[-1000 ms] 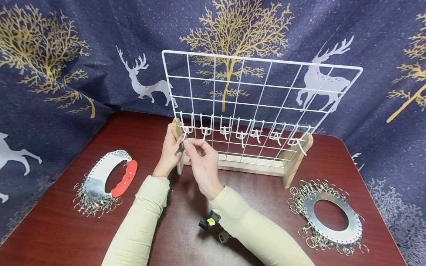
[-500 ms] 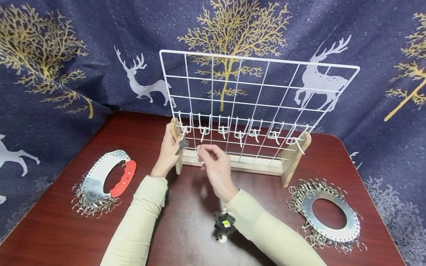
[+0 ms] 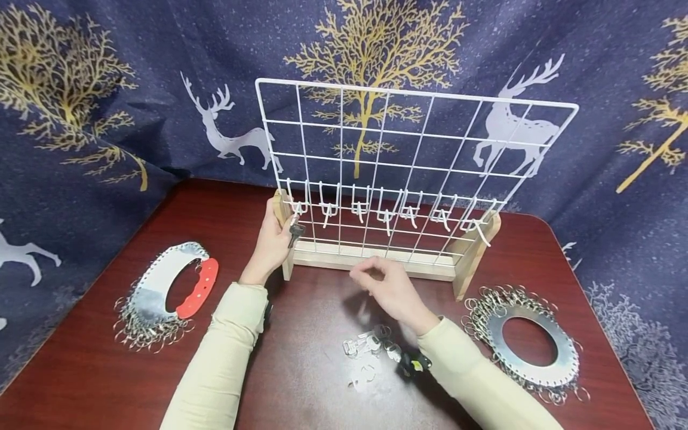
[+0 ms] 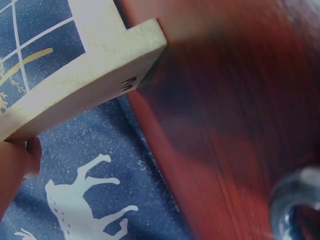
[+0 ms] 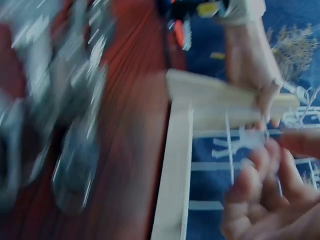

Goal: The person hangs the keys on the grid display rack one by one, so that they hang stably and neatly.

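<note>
A white wire grid rack (image 3: pixel 419 95) stands between two wooden side supports, with several white hooks (image 3: pixel 387 216) in a row. My left hand (image 3: pixel 269 246) grips the left wooden side support (image 3: pixel 280 206); the left wrist view shows fingertips (image 4: pixel 33 156) at its edge. From the leftmost hook hangs a dark key (image 3: pixel 296 230), beside the left thumb. My right hand (image 3: pixel 391 288), fingers loosely curled with thumb near forefinger and nothing visible between them, is in front of the rack above several loose keys (image 3: pixel 371 345) on the table. Those keys (image 5: pixel 75 170) look large and blurred in the right wrist view.
To the left lies a curved metal plate (image 3: pixel 161 278) with a red handle (image 3: pixel 201 289) and many small rings. Another ring-fringed oval plate (image 3: pixel 559 367) lies on the right. A blue cloth (image 3: pixel 226 36) with deer and trees hangs behind the red-brown table (image 3: pixel 301 382).
My right hand has let go of the key at the leftmost hook and moved right and toward me, over the loose keys. The left hand stays on the support.
</note>
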Motion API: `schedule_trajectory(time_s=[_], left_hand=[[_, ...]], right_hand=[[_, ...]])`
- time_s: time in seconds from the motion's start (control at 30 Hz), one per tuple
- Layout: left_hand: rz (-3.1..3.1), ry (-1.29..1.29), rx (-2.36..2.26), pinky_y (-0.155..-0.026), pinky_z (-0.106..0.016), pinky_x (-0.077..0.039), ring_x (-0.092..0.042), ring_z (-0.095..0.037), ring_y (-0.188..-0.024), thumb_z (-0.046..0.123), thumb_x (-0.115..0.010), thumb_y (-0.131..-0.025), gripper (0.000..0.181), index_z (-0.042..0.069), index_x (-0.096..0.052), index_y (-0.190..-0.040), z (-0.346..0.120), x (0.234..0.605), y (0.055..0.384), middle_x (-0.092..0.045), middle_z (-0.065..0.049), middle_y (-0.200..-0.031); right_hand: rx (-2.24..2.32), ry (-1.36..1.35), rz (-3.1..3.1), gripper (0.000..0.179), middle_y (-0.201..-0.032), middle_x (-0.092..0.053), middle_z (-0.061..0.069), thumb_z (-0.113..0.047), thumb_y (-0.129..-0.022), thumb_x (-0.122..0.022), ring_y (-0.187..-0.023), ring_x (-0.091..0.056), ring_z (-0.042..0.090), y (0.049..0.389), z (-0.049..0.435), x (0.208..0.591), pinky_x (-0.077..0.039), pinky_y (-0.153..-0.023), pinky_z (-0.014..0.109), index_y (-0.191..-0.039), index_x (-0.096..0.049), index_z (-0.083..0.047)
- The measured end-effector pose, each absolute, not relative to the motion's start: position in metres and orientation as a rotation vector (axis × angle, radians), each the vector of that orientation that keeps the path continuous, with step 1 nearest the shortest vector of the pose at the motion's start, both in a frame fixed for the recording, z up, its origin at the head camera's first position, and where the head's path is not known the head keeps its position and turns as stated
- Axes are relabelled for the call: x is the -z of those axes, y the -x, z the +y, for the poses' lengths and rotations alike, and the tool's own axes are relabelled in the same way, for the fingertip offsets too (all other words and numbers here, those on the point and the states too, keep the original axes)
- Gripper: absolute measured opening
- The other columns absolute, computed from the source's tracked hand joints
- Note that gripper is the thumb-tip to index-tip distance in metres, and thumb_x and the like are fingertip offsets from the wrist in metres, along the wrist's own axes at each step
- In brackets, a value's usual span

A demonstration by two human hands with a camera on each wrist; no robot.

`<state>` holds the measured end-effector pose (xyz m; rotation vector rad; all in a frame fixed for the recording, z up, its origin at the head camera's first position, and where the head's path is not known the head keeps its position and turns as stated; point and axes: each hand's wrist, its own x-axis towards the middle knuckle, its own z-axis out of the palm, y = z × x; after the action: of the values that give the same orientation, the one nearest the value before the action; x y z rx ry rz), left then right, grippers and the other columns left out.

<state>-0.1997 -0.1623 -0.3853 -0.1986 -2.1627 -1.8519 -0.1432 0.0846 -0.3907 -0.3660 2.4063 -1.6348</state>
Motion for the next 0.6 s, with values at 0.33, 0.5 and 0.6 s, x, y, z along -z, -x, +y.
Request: schedule_trajectory(time_s=[0.33, 0.5, 0.6], left_hand=[[-2.162, 0.179, 1.897, -0.076, -0.022, -0.048, -0.053, -0.026, -0.096, -0.005, -0.040, -0.100, 0.036, 0.000, -0.030, -0.134, -0.163, 0.383, 0.198, -0.049, -0.019, -0.113], [-2.159, 0.202, 1.932, -0.075, -0.026, -0.049, -0.053, -0.021, -0.092, -0.005, -0.040, -0.099, 0.036, -0.002, -0.029, -0.134, -0.165, 0.384, 0.200, -0.049, -0.019, -0.112], [-2.146, 0.235, 1.978, -0.076, -0.034, -0.051, -0.053, -0.020, -0.089, -0.009, -0.039, -0.097, 0.039, -0.003, -0.028, -0.134, -0.167, 0.384, 0.200, -0.048, -0.020, -0.111]], right_hand=[[1.016, 0.764, 2.484, 0.015, -0.084, -0.063, -0.005, -0.020, -0.090, -0.069, -0.068, -0.061, 0.011, 0.133, 0.109, 0.414, -0.052, -0.070, 0.029, -0.103, -0.065, -0.011], [0.802, 0.935, 2.530, 0.020, -0.096, -0.063, -0.005, -0.027, -0.088, -0.072, -0.095, -0.059, 0.015, 0.126, 0.109, 0.416, -0.050, -0.089, 0.040, -0.103, -0.067, -0.014], [0.725, 1.001, 2.529, 0.026, -0.099, -0.062, -0.005, -0.034, -0.085, -0.073, -0.105, -0.056, 0.022, 0.121, 0.106, 0.416, -0.047, -0.094, 0.045, -0.104, -0.069, -0.016]])
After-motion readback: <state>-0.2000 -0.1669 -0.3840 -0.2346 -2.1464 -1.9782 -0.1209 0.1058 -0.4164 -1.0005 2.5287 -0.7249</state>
